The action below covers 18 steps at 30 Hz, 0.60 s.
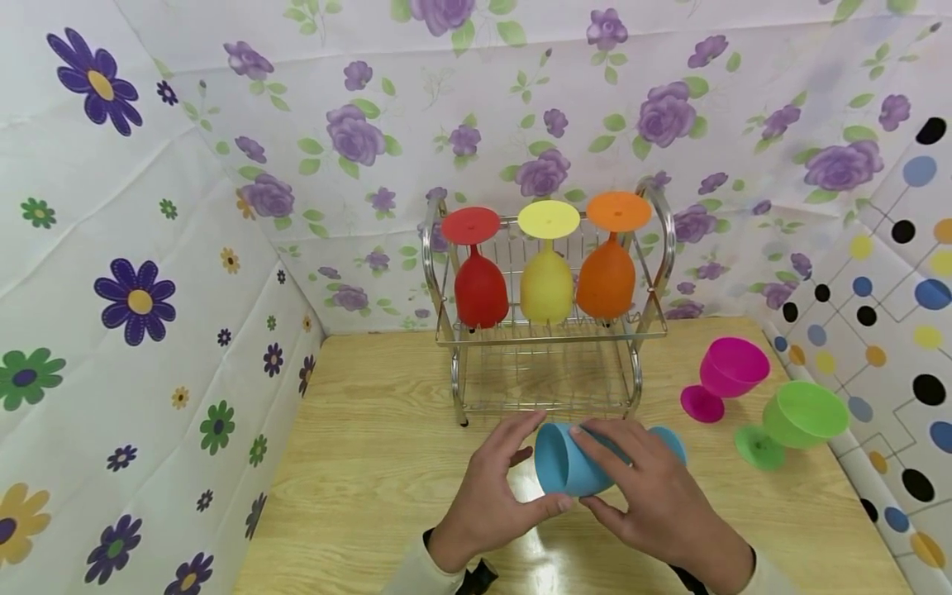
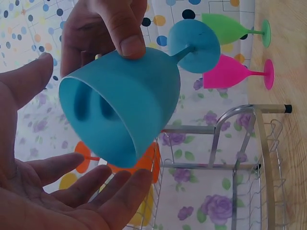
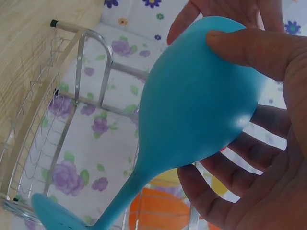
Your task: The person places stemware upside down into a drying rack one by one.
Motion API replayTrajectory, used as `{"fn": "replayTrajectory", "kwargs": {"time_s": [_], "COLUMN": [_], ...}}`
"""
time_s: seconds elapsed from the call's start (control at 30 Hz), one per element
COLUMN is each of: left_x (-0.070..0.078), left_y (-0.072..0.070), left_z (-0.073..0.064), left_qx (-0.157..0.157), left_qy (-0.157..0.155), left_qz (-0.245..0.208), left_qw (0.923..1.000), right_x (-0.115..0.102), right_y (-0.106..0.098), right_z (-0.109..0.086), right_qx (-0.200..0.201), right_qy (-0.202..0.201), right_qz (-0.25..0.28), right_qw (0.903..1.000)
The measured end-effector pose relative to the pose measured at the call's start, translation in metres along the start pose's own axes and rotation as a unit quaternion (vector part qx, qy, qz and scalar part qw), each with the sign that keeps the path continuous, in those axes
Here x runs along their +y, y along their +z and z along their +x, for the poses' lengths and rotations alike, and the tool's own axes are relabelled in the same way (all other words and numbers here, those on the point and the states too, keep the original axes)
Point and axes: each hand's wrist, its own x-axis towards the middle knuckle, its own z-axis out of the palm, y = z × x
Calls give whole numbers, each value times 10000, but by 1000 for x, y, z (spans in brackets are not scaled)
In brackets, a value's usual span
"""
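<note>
A blue plastic goblet (image 1: 581,473) lies tipped sideways above the table in front of the rack, its mouth toward the left hand and its foot to the right. My right hand (image 1: 662,504) grips its bowl, thumb on one side and fingers on the other, as the right wrist view shows. Spread around the mouth is my left hand (image 1: 491,496), its fingers parted and its palm facing the rim (image 2: 103,96). In the left wrist view, finger shadows show through the goblet's wall.
Behind the hands stands a two-tier metal dish rack (image 1: 550,337). Its upper tier holds upside-down red (image 1: 481,289), yellow (image 1: 546,289) and orange (image 1: 606,281) goblets. At the right, a pink goblet (image 1: 732,368) and a green goblet (image 1: 803,417) stand on the wooden table (image 1: 372,463). Patterned cloth walls enclose the table.
</note>
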Motion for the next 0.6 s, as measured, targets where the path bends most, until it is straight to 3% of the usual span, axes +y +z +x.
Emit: {"fn": "replayTrajectory", "kwargs": {"time_s": [0.2, 0.4, 0.6], "left_x": [2, 0, -6], "left_y": [4, 6, 8], "left_z": [0, 1, 1], "left_qx": [-13, 102, 466], "left_qy": [-23, 62, 21], "left_qz": [-39, -270, -635], "left_qw": [10000, 9996, 9969], "right_x": [-4, -3, -2], "right_y": [2, 0, -2], "right_z": [2, 1, 0], "right_qx": [-130, -137, 415], "right_qy": [-277, -180, 99], "right_qz": [-126, -69, 270], "right_qw": [9995, 9997, 9987]}}
